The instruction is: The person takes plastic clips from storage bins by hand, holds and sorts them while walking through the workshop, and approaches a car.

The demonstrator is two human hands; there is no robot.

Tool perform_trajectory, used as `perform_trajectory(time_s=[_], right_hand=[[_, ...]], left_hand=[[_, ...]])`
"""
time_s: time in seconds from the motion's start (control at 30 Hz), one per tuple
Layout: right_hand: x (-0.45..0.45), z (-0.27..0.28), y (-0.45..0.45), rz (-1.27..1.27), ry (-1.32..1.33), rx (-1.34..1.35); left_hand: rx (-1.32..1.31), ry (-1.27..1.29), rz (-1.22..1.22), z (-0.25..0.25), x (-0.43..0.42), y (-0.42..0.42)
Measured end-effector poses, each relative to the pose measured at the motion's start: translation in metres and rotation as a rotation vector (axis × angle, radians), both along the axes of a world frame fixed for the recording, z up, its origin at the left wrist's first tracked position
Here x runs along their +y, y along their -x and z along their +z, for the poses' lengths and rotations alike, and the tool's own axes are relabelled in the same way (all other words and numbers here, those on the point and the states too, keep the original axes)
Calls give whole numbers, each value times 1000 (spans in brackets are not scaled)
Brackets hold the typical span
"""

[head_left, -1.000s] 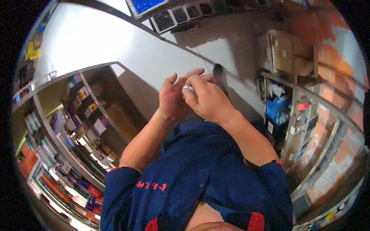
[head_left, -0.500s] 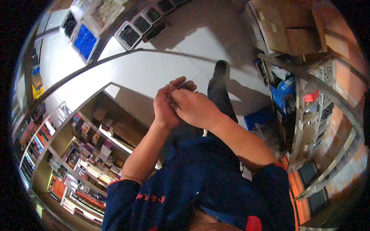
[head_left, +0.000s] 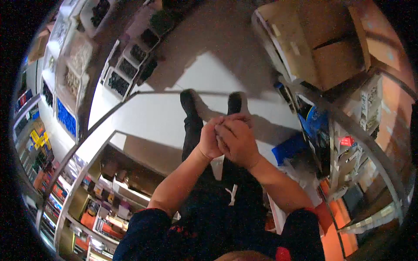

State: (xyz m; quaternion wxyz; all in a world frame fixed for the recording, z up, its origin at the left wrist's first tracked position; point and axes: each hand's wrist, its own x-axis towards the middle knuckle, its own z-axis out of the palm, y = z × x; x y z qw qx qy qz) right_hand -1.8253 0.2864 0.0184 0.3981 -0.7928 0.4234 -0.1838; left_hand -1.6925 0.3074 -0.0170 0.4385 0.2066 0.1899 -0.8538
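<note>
My left hand (head_left: 210,140) and my right hand (head_left: 240,142) are pressed together in front of my legs, near the middle of the head view. The fingers of both are curled and closed. My right hand lies over the left fingers, covering the left palm. Whatever is between them, if anything, is hidden. Below the hands are my dark trousers (head_left: 191,135), with a white drawstring (head_left: 233,195) at the waist.
White bins of small dark parts (head_left: 118,83) line the upper left, near a bin of blue pieces (head_left: 66,116). An open cardboard box (head_left: 296,45) stands at upper right. Packed shelves (head_left: 109,217) are at lower left. A blue object (head_left: 289,150) lies on the pale floor (head_left: 143,115).
My view has shifted, and both feet now show. My hands have come lower in the picture and closed further; the dark stuff glimpsed between them earlier is now hidden.
</note>
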Motion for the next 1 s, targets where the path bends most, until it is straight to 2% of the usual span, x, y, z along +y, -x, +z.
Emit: perform_trajectory(time_s=[0.03, 0.13, 0.17, 0.3, 0.4, 0.43, 0.53, 0.57, 0.6, 0.67, 0.73, 0.8, 0.83, 0.9, 0.93, 0.97, 1.0], right_hand=[[-6, -7, -3, -23, 26, 1], [-10, -28, -19, -89, 64, -13], [-16, -38, -24, -123, 78, -19], [-25, -76, -43, -233, 107, -56], [-39, -91, -52, -253, 129, 19], [-41, -103, -56, -243, 102, -33], [-54, -140, -53, -227, 44, -154], [-57, -150, -49, -234, 32, -171], [-60, -163, -44, -241, 16, -189], [-67, -233, -28, -443, 37, -164], [-83, -315, -12, -761, -453, -10], [-83, -440, 25, -684, -634, 156], [-64, -519, 42, -664, -438, 336], [-44, -627, 60, -681, -357, 471], [-42, -660, 67, -730, -479, 431], [-38, -685, 71, -743, -504, 410], [-35, -706, 74, -756, -529, 388]], left_hand=[[146, -108, -36, -4, -7, -5], [58, 26, -62, -54, -12, -23], [154, 49, -10, -69, -17, -26], [-75, 92, -180, -104, -31, -52], [-88, 201, -214, -135, -39, -70], [-234, 201, -284, -130, -51, -75], [-418, 83, -373, -160, -50, -89], [-506, 62, -328, -158, -58, -85], [-453, 53, -337, -171, -55, -93], [-343, 49, -354, -203, -47, -107], [-392, 61, -390, -214, -44, -115], [-403, 111, -407, -238, -33, -127], [-439, 94, -473, -248, -29, -134], [-443, 141, -419, -257, -30, -139], [-441, 168, -388, -265, -32, -140], [-404, 248, -343, -276, -34, -146], [-403, 220, -351, -285, -36, -150]])
